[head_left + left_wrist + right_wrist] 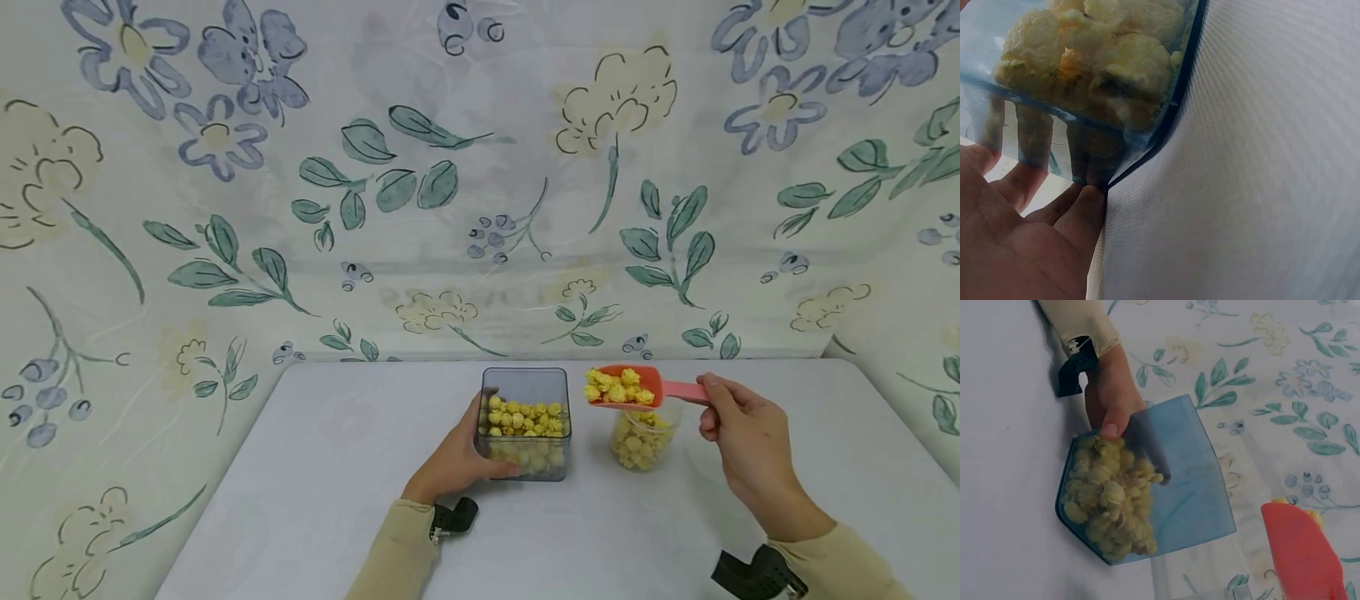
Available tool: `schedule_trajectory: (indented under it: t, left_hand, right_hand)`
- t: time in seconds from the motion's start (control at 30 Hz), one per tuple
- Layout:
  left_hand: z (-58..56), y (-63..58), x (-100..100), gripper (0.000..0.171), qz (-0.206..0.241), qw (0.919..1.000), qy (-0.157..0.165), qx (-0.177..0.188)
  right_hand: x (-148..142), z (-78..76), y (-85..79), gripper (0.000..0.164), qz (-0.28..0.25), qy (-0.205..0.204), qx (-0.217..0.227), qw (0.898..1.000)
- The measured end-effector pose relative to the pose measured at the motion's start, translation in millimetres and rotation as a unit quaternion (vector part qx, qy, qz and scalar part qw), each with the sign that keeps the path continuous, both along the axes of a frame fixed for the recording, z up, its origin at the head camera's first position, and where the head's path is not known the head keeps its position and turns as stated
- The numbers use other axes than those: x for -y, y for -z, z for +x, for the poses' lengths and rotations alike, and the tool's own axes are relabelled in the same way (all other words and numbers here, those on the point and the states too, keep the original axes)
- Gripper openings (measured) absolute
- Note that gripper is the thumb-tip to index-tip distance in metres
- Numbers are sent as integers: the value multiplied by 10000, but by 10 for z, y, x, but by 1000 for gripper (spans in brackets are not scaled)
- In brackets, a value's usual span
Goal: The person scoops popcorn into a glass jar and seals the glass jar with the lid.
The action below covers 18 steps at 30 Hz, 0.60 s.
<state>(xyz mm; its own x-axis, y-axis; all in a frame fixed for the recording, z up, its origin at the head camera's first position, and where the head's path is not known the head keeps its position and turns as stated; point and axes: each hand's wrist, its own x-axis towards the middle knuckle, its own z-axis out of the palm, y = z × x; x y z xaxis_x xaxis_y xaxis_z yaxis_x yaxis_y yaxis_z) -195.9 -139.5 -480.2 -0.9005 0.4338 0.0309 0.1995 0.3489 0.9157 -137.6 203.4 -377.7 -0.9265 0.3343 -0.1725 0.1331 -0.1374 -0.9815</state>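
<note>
A clear bluish square container [523,454] part full of yellow popcorn [525,417] stands on the table. My left hand [457,450] grips it from the left, thumb on the near side and fingers round behind. In the left wrist view, the fingers [1032,181] show through the clear wall. My right hand [753,450] holds a red scoop [651,388] by its pink handle, level and heaped with popcorn. Below the scoop is a clear round jar [643,442] with popcorn inside; the scoop covers part of its rim. In the right wrist view the scoop [1304,556] shows only in part.
A white table [315,483] carries these things. Behind it and at its sides hangs a floral cloth [480,275]. Each wrist wears a black camera, such as the left one [455,517], over beige sleeves [397,550].
</note>
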Motion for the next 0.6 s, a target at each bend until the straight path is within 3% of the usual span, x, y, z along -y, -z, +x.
schedule_trajectory:
  t: [0.27,0.47,0.6]
  left_hand:
    - [1,3,9,116,-7,10000,14,-34]
    - [4,-9,12,115,-31,10000,-18,-12]
    - [42,-86,-1,112,-33,9999,4,119]
  right_hand:
    - [-139,37,28,47,-273,127,-147,9994]
    - [-225,70,36,47,-151,158,-244,9995]
    - [-279,83,49,45,-90,187,-308,9993]
